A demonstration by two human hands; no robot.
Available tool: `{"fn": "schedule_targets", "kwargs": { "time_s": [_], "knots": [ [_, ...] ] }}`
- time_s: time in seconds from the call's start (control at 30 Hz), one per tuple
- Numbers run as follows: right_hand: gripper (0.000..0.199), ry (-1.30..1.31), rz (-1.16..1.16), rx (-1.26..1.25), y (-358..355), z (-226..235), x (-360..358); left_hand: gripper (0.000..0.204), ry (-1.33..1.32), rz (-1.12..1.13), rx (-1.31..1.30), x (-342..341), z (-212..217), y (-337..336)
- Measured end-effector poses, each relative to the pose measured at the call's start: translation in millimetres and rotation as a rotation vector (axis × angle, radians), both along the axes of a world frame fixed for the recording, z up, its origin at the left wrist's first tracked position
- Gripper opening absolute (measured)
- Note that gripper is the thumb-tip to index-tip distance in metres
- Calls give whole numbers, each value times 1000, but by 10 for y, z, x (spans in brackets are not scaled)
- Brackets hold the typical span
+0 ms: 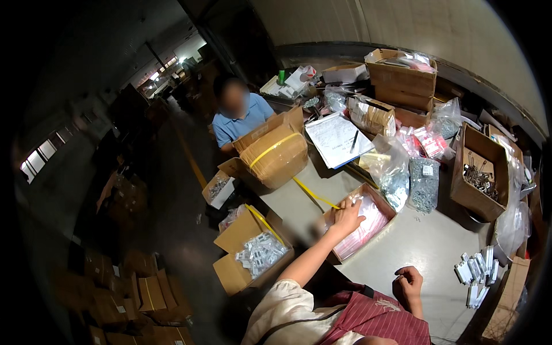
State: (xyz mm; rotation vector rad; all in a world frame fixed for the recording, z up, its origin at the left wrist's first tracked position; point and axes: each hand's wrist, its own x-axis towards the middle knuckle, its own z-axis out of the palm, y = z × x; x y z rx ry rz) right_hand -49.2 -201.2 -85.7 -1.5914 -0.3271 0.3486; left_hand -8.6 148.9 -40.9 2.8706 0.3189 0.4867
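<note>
My left hand reaches over a shallow cardboard box on the table, its fingers apart and touching the clear plastic bags inside. The bags show pink and red print. My right hand rests near the table's front edge, to the right of the box, with its fingers curled in. Whether anything is between those fingers is hidden. A yellow strap runs across the table toward the box.
A coworker in a blue shirt sits behind a large carton. Around the table are a clipboard with papers, a bag of small metal parts, a box of metal pieces, loose metal parts and an open carton of bagged parts.
</note>
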Motion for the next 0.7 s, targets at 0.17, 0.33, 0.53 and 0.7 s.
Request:
{"fn": "schedule_targets", "kwargs": {
  "time_s": [0.17, 0.33, 0.53, 0.7],
  "knots": [
    [17, 16, -34, -12, -5, -27, -8, 21, -98, -110, -361, 211, -14, 127],
    [16, 132, -71, 80, -1, -60, -81, 19, -392, -115, -742, 192, -7, 50],
    [14, 157, -57, 43, -7, 38, -49, 21, -234, -223, -1366, -166, 236, -433],
    [21, 75, 4, 139, 326, 706, 20, 35, 30, -397, -1275, -634, 406, -1082]
  ]
}}
